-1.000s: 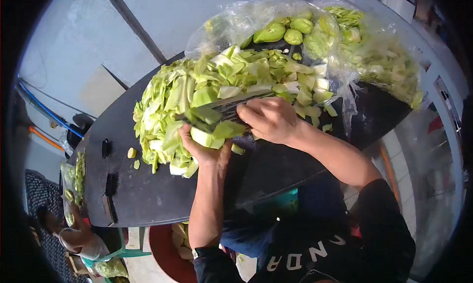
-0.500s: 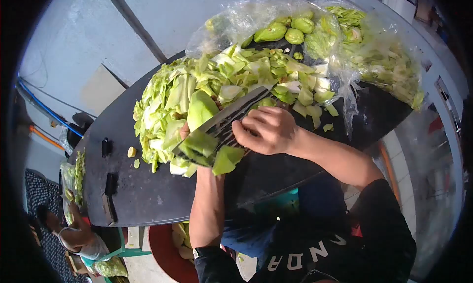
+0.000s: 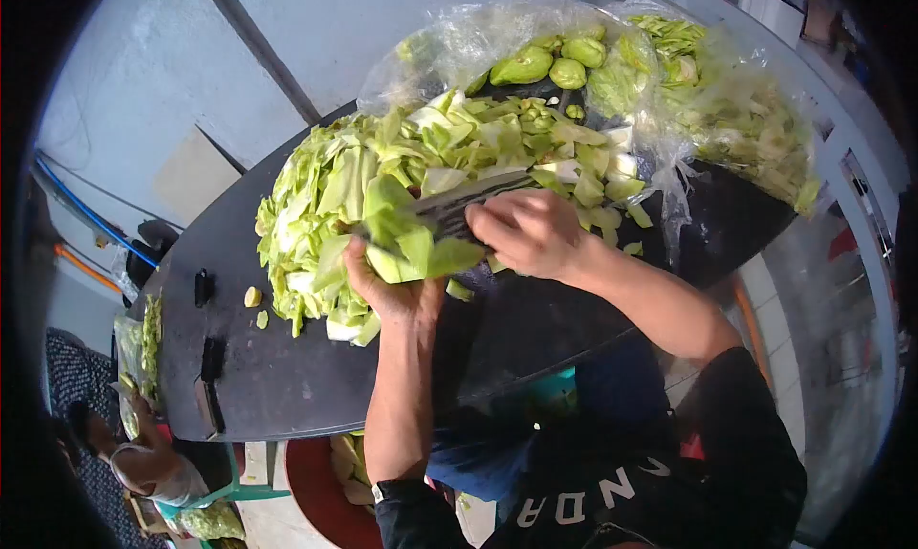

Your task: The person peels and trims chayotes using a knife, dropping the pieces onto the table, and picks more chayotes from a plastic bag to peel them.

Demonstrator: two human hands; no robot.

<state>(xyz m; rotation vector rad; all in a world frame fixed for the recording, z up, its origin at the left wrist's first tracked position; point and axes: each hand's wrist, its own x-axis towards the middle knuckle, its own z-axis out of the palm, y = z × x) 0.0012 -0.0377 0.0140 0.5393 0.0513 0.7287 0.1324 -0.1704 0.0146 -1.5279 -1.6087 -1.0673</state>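
My left hand (image 3: pixel 397 296) is wrapped from below around a light green chayote (image 3: pixel 385 205), thumb up on its left side. Cut slices (image 3: pixel 421 252) lie over the palm and hide part of the chayote. In my right hand (image 3: pixel 531 231) is a broad, dark-streaked knife (image 3: pixel 464 203), its blade pointing left against the chayote. Fingers cover the knife's handle. Right behind both hands spreads a large heap of chayote slices (image 3: pixel 325 186) on the dark table (image 3: pixel 287 386).
Whole chayotes (image 3: pixel 521 66) lie in a clear plastic bag (image 3: pixel 421 47) at the back. Another bag of slices (image 3: pixel 746 119) stands back right. A red tub (image 3: pixel 316 482) holds pieces below the table edge. Another person (image 3: pixel 158 463) sits at lower left.
The knife and right hand have shifted slightly; the blade lies flatter. Slices have tipped down over my left palm, whose thumb and fingers show more now.
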